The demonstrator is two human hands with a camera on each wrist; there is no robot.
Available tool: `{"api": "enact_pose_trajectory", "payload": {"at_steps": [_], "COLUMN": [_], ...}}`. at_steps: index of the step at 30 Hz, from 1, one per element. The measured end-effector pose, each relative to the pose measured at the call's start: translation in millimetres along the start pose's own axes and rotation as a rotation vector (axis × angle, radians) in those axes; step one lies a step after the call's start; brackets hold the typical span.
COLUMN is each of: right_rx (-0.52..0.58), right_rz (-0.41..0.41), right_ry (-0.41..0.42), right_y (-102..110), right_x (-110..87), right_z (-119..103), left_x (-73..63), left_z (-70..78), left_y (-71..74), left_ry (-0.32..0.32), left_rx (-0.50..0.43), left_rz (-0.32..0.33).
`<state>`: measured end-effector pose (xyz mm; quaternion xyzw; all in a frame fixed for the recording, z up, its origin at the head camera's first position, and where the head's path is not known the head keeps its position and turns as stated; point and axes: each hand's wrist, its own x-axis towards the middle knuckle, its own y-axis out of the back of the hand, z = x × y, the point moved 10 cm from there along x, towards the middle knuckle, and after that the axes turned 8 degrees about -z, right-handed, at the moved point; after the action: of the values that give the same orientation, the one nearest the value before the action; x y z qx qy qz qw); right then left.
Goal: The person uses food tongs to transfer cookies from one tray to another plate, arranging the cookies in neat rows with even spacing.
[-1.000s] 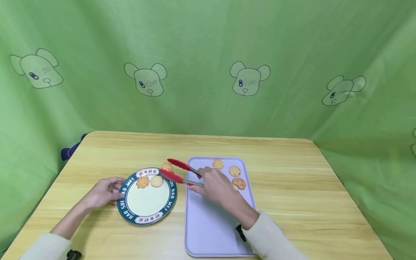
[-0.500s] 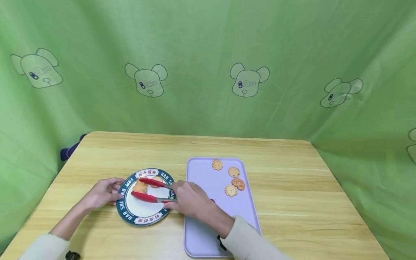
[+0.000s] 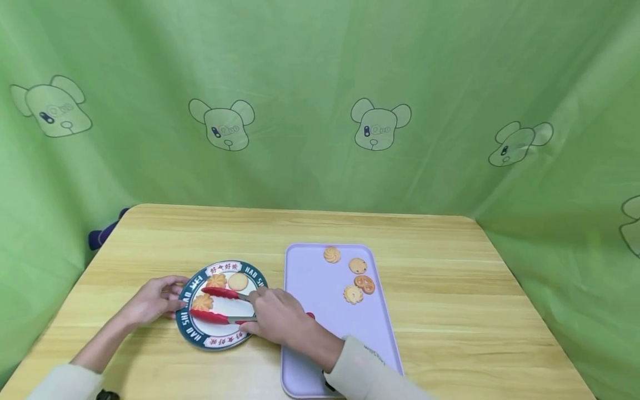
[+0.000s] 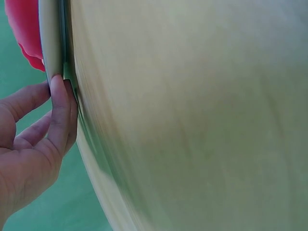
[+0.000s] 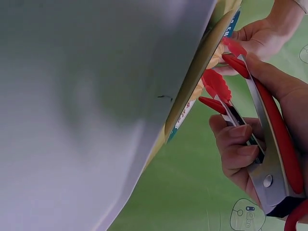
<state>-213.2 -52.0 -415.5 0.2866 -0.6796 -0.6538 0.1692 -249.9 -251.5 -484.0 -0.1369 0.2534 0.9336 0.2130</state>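
My left hand (image 3: 152, 300) pinches the left rim of a round plate (image 3: 188, 329) with a dark green lettered border; the left wrist view shows the thumb (image 4: 29, 100) against one face. My right hand (image 3: 280, 318) grips red-tipped metal tongs (image 3: 210, 317) over the plate. The tong tips stand spread, with a ridged golden cookie (image 3: 202, 303) between them on the plate's left side. Behind it lie a flower-shaped cookie (image 3: 216, 281) and a smooth round cookie (image 3: 238, 281). In the right wrist view, fingers wrap the tongs' handles (image 5: 279, 139).
A lilac tray (image 3: 310, 294) lies right of the plate, under my right forearm. Toward its far right are a swirl cookie (image 3: 332, 255), a round dotted cookie (image 3: 357, 265), a pretzel-shaped cookie (image 3: 364, 285) and a scalloped cookie (image 3: 353, 294). Green curtains (image 3: 300, 183) surround the wooden table (image 3: 475, 311).
My right hand has carried the ridged cookie in the tongs leftward from between tray and plate onto the plate. The tong tips have since spread around it. My left hand stays at the rim.
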Motion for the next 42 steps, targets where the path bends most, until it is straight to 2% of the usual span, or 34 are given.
{"api": "enact_pose_trajectory", "payload": {"at_steps": [8,15,21,31,34,37,42], "right_rx": [-0.008,0.063,0.153,0.165,0.176,0.202,0.201], "right_rz": [0.008,0.021,0.047,0.244,0.253,0.230,0.200], "right_ry": [-0.008,-0.025,-0.112,-0.214,-0.271,-0.347,-0.418], "right_y": [2.3,5.6,6.5,23.0,23.7,20.4,14.5], "right_x": [-5.4,-27.5,-53.5,-102.3,-109.8,-115.3,-119.4], "right_z": [1.7,20.8,62.2,139.1,160.8,180.8,203.1], "left_x": [1.2,1.5,-1.5,-4.1,-4.0,-3.2,-1.8], "left_z": [1.8,1.6,0.9,-2.7,-3.3,-3.0,-0.3], "left_y": [-0.2,-0.6,-1.9,-3.8,-3.4,-3.3,-3.6], "left_ry": [-0.006,-0.006,-0.001,0.016,0.014,0.010,0.002], "left_rx": [-0.005,-0.002,-0.016,-0.031,-0.027,-0.031,-0.031], "left_rz": [-0.002,-0.002,0.007,0.010,0.008,0.004,0.002]}}
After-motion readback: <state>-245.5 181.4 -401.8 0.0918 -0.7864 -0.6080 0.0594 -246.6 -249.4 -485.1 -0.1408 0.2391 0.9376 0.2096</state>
